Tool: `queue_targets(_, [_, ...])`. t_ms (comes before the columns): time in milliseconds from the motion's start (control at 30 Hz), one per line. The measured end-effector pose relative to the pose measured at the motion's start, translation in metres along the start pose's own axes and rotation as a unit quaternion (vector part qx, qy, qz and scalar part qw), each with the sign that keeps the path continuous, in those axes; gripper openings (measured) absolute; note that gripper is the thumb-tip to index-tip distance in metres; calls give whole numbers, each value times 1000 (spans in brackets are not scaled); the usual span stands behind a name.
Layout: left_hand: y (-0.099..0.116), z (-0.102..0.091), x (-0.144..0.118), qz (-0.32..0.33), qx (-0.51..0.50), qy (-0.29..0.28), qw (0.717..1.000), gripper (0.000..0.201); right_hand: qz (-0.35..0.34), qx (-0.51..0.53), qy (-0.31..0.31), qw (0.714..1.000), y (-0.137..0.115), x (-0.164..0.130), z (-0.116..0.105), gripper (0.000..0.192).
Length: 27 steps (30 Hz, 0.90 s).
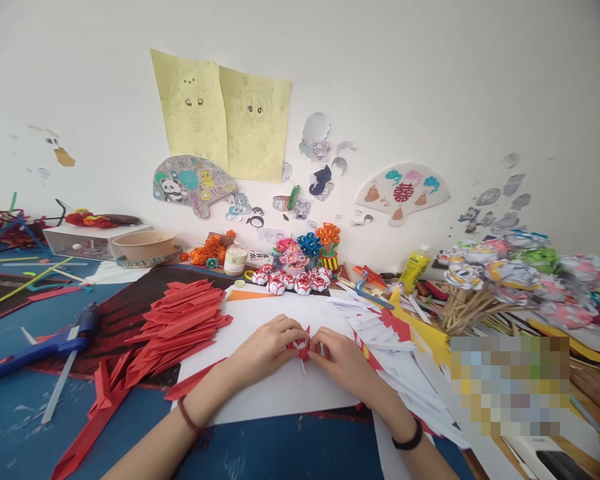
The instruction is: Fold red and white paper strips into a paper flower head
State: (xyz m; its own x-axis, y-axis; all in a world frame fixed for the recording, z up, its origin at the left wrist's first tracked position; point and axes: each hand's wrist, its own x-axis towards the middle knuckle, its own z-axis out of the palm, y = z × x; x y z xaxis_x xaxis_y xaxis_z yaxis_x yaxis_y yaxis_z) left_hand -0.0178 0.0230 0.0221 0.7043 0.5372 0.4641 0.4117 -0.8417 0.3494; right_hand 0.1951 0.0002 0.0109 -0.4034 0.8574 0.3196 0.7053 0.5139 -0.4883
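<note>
Between my two hands is a small red and white folded-paper flower (pixel 301 345), with a red point sticking up and a white strip pointing down. My left hand (pixel 273 343) pinches it from the left, and my right hand (pixel 337 350) has its fingertips closed on its right side. Fingers hide part of the flower. Beneath lies a white paper sheet (pixel 260 393). Left of my hands is a heap of folded red paper strips (pixel 185 327); folded white paper strips (pixel 385 333) are spread to the right. Finished red and white paper flowers (pixel 304 285) stand behind.
A blue glue gun (pixel 75 341) with a glue stick lies at the left. Behind are a beige bowl (pixel 145 245), a white jar (pixel 235 260) and a yellow bottle (pixel 415 269). Paper flowers on stems (pixel 500 273) crowd the right, where another person's hand (pixel 597 387) shows at the edge.
</note>
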Motion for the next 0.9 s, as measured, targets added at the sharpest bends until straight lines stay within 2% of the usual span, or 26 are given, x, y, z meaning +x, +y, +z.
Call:
queue_targets(467, [2, 2, 1, -9, -19, 0, 1000, 17, -2, 49, 54, 997, -3, 3, 13, 8])
queue_targets(900, [2, 3, 2, 4, 5, 0, 1000, 15, 1, 78, 52, 996, 4, 4, 15, 11])
